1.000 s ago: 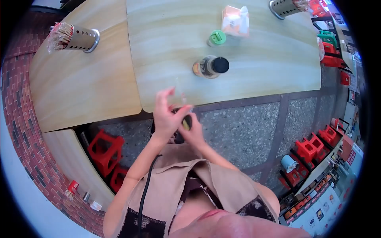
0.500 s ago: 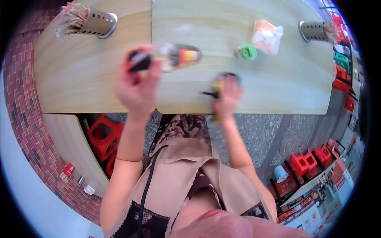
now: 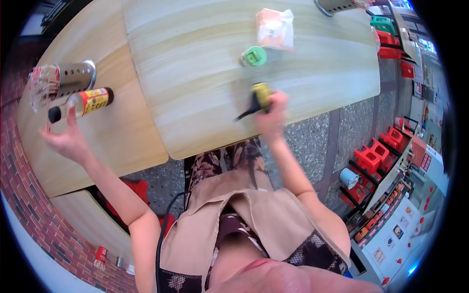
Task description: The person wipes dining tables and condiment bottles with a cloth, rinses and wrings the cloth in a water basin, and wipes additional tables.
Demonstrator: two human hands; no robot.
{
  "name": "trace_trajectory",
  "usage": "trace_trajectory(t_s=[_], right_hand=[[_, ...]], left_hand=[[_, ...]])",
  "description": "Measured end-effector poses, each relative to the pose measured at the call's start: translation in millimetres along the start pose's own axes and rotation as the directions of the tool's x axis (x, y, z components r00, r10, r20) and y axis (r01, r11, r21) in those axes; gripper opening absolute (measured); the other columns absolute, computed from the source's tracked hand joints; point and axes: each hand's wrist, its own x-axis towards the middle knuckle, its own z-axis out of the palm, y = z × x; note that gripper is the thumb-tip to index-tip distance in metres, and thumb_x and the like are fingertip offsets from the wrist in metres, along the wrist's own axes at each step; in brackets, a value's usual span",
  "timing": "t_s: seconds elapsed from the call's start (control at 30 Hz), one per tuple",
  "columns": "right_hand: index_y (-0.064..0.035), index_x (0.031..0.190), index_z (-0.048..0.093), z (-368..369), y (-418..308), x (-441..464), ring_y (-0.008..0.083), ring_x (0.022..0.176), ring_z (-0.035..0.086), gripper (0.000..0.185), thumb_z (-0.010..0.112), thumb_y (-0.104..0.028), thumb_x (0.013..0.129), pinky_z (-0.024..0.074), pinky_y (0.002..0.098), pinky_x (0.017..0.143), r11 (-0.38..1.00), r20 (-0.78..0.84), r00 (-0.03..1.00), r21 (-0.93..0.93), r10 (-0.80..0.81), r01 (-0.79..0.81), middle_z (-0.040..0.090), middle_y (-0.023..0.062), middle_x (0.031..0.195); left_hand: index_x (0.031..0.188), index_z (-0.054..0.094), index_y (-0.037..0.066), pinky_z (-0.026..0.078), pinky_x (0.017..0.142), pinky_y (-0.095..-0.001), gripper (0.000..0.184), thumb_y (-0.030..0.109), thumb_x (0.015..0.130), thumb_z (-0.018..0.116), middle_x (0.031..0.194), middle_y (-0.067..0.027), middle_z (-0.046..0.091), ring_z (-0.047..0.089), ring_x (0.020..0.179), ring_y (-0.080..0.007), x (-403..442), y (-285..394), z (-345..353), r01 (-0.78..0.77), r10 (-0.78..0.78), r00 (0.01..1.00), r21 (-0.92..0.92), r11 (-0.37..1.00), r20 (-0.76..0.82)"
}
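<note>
On the left stands a sauce bottle (image 3: 95,101) with a black cap, a clear upper part and a red and yellow label. My left hand (image 3: 68,141) is beside its cap end, thumb and fingers spread apart; the thumb overlaps the bottle in view. My right hand (image 3: 274,112) is closed on a yellow and black object (image 3: 262,95) with a thin dark tip, over the table's near edge. Motion blur hides what kind of object it is. Beyond it, a small container with a green lid (image 3: 254,56) stands on the table.
Next to the bottle is a perforated steel holder (image 3: 78,78) full of wrapped sticks. A packet of tissues (image 3: 275,30) lies at the far side, with another steel holder (image 3: 337,5) beyond. Red stools (image 3: 369,158) and a light blue bin (image 3: 349,178) stand right.
My left hand has carried the sauce bottle left to the steel holder and spread its fingers. My right hand still holds the yellow and black object. The camera view has turned.
</note>
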Motion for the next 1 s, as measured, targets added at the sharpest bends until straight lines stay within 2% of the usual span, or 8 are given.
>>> trace_trajectory(t_s=[0.07,0.13,0.2,0.33,0.4,0.67,0.73,1.0], right_hand=[[-0.0097,0.087,0.052,37.2,-44.0,-19.9,0.0321,0.095,0.054,0.026,0.063,-0.001,0.066,0.0446,0.0416,0.079,0.959,0.118,0.951,0.035,-0.285,0.283,0.053,0.0146,0.101],[-0.0123,0.094,0.056,76.2,-76.4,-30.3,0.0315,0.099,0.053,0.021,0.059,-0.012,0.073,0.0430,0.0413,0.081,0.900,0.465,0.789,0.359,-0.401,0.246,0.052,0.0141,0.110],[-0.0190,0.106,0.059,111.4,-73.9,-54.1,0.0320,0.112,0.048,0.029,0.056,-0.013,0.077,0.0404,0.0478,0.089,0.814,0.333,0.755,0.371,-0.566,0.447,0.053,0.0115,0.120],[-0.0152,0.110,0.060,85.2,-16.2,-31.5,0.0315,0.108,0.048,0.034,0.057,-0.019,0.077,0.0401,0.0462,0.090,0.810,0.370,0.779,0.513,-0.507,0.284,0.053,0.0061,0.121],[-0.0157,0.109,0.061,24.6,41.7,-1.1,0.0247,0.102,0.051,0.035,0.059,-0.014,0.075,0.0423,0.0410,0.082,0.859,0.343,0.810,0.380,-0.475,0.343,0.052,0.0076,0.121],[-0.0108,0.116,0.059,-208.5,356.9,108.4,0.0356,0.094,0.059,0.031,0.055,-0.018,0.087,0.0469,0.0465,0.079,0.850,-0.084,0.996,-0.525,-0.004,-0.041,0.061,0.0126,0.110],[-0.0156,0.119,0.057,-237.4,444.4,116.8,0.0369,0.097,0.057,0.035,0.055,-0.030,0.088,0.0446,0.0485,0.082,0.612,-0.328,0.945,-0.747,0.002,-0.261,0.059,0.0142,0.113],[-0.0176,0.127,0.053,-165.7,359.5,109.6,0.0390,0.106,0.048,0.044,0.057,-0.035,0.087,0.0382,0.0485,0.092,0.731,-0.227,0.962,-0.629,0.154,-0.265,0.047,0.0233,0.122]], left_hand=[[0.117,0.053,-0.001,0.042,0.087,-0.0325,0.061,0.035,0.074,0.077,0.112,-0.0094,0.056,0.052,0.101,-0.0218,-30.8,51.0,9.3,-0.123,0.194,0.922,0.221,0.967,-0.334],[0.121,0.047,-0.001,0.043,0.087,-0.0348,0.070,0.029,0.068,0.083,0.113,-0.0092,0.056,0.052,0.103,-0.0229,-85.4,107.4,43.3,-0.186,0.238,0.969,-0.433,0.882,0.067],[0.127,0.043,0.001,0.039,0.097,-0.0357,0.087,0.030,0.059,0.086,0.121,-0.0119,0.048,0.045,0.115,-0.0246,-141.0,174.9,76.1,-0.073,0.283,0.787,-0.373,0.925,0.548],[0.129,0.041,0.002,0.043,0.090,-0.0331,0.090,0.039,0.059,0.085,0.121,-0.0124,0.049,0.051,0.107,-0.0243,-194.4,227.3,162.6,0.003,0.344,0.782,-0.555,0.832,0.520],[0.131,0.039,0.002,0.044,0.076,-0.0241,0.083,0.038,0.068,0.081,0.121,-0.0083,0.049,0.052,0.084,-0.0122,-203.4,245.6,171.7,0.550,-0.041,0.682,-0.475,0.687,0.730],[0.131,0.042,0.001,0.044,0.065,-0.0192,0.071,0.036,0.078,0.074,0.105,-0.0031,0.057,0.051,0.077,-0.0068,-224.0,246.5,184.8,0.849,-0.269,0.407,-0.253,0.464,0.873],[0.128,0.046,0.002,0.047,0.073,-0.0221,0.065,0.032,0.077,0.076,0.098,-0.0014,0.058,0.056,0.088,-0.0100,-234.4,260.0,189.7,0.568,-0.167,0.786,-0.588,0.576,0.595],[0.113,0.052,0.006,0.041,0.062,-0.0206,0.052,0.025,0.073,0.079,0.094,0.0013,0.058,0.049,0.075,-0.0050,-213.1,186.8,164.1,0.614,-0.314,0.763,-0.480,0.626,0.565]])
